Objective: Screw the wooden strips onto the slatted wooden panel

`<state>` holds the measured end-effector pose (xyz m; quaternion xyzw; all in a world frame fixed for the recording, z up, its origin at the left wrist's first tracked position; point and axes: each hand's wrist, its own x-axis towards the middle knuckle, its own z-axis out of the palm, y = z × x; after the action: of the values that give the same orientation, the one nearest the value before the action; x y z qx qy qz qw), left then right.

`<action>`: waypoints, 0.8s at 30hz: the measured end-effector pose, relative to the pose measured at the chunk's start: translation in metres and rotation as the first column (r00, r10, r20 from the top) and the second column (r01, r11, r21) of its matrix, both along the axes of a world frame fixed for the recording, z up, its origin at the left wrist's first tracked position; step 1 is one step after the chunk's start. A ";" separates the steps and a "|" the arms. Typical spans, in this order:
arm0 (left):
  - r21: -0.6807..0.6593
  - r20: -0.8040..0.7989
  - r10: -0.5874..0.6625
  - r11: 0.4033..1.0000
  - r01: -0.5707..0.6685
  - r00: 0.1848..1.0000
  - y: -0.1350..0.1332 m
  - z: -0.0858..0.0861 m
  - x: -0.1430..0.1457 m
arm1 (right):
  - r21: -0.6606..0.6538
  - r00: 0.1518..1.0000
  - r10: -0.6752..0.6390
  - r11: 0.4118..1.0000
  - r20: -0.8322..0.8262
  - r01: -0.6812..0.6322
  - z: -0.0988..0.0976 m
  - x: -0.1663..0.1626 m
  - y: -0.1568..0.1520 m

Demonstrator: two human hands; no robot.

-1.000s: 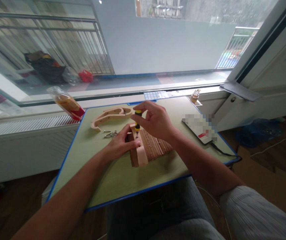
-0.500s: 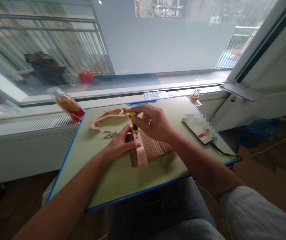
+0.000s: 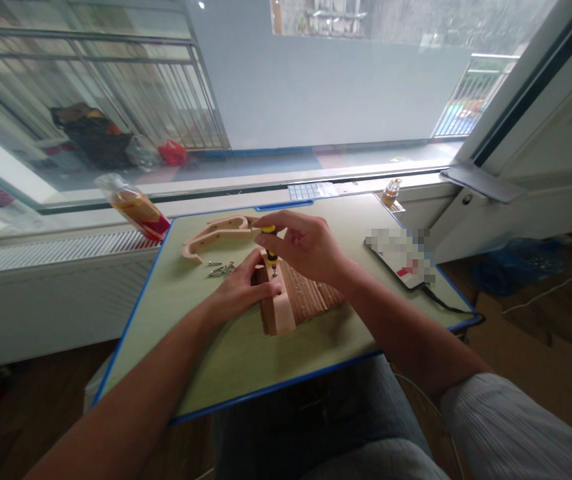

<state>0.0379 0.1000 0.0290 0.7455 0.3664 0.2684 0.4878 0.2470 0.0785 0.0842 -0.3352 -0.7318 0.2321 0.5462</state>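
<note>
The bench (image 3: 226, 360) has a pale green top with a blue edge, and the person's two forearms reach out over its near side. Near the middle lies a wooden block (image 3: 279, 313) with a ribbed panel of slats joined to its right side; its long axis runs away from the person, angled slightly left. The left hand (image 3: 239, 290) clasps the block's left flank, with the fingers together across the top face and the thumb raised at the far end.

Directly above that far end, the right hand (image 3: 311, 250) pinches the yellow-and-black handle of a small screwdriver (image 3: 270, 255) with its fingertips. The tool stands almost upright, leaning slightly left at the top, with its tip down on the block just beyond the left thumb. The right hand is therefore the one over the contact point, and the left hand is beside it.

A few loose screws (image 3: 221, 269) lie just left of the hands, and a curved wooden piece (image 3: 216, 235) lies beyond them. Further off, a clear packet (image 3: 133, 207) leans at the bench's far left corner and a dark flat device (image 3: 401, 257) lies to the right.
</note>
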 end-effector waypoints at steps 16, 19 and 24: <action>-0.012 -0.004 0.016 1.000 -0.016 1.000 -0.001 0.000 0.001 | 0.005 0.996 -0.078 0.997 -0.039 0.078 -0.001 0.001 0.003; -0.015 0.002 0.018 1.000 -0.018 1.000 -0.001 0.001 0.000 | -0.038 0.994 -0.101 0.994 -0.033 0.100 -0.001 0.000 0.001; -0.020 0.028 -0.003 1.000 0.004 1.000 -0.001 0.002 0.001 | -0.046 0.997 -0.073 0.996 0.029 0.074 0.002 0.005 0.001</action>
<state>0.0386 0.0985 0.0307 0.7373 0.3609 0.2746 0.5007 0.2520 0.0793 0.0857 -0.3778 -0.7208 0.2241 0.5362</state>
